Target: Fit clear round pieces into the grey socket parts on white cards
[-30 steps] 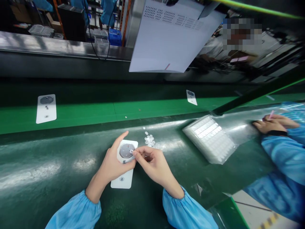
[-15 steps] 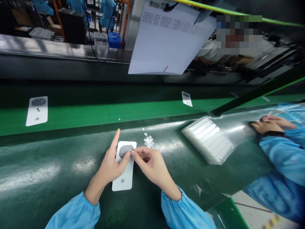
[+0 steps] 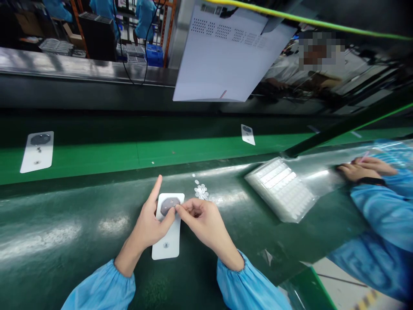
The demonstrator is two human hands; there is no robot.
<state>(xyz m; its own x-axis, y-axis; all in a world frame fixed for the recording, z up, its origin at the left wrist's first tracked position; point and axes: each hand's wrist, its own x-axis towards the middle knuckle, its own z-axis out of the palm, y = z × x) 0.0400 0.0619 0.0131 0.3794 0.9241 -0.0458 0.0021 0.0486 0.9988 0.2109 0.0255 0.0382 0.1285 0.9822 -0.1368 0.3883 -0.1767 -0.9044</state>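
Note:
A white plate (image 3: pixel 171 241) with a round grey disc (image 3: pixel 169 206) near its top lies on the dark green table in front of me. My left hand (image 3: pixel 154 219) rests at the plate's left edge, index finger stretched away from me and thumb over the plate beside the disc. From the right, my right hand (image 3: pixel 201 219) reaches the disc's edge with thumb and index finger pinched; whatever is between the fingertips is too small to name. Small clear round pieces (image 3: pixel 201 191) lie in a loose pile just beyond my right hand.
Similar white plates lie on the green belt (image 3: pixel 129 157), one at far left (image 3: pixel 38 153), one right of centre (image 3: pixel 248 134). A plastic-wrapped tray stack (image 3: pixel 280 189) sits to the right. Farther right are another person's hands (image 3: pixel 364 170). A white panel (image 3: pixel 226 56) hangs above.
The plates on the belt have shifted left. My right fingertips have moved very slightly left at the disc's edge; my left hand has barely moved.

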